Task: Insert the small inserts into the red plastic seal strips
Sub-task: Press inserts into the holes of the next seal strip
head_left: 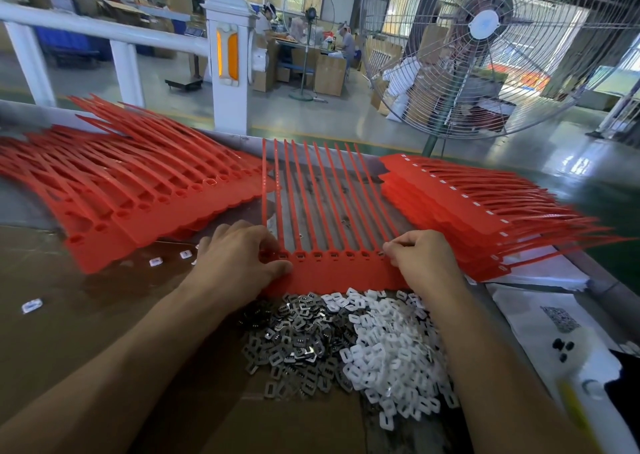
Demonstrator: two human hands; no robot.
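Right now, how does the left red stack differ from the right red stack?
The left stack shows open, empty sockets along its heads; the right stack shows small white pieces along its heads. The left stack lies fanned out and loose, with tails pointing up and left; the right stack is piled more squarely, with tails pointing right. Both are red seal strips, flanking the strip under the hands.

Big caged floor fan [486, 51], white railing post [228, 62], cardboard boxes [329, 74] beyond
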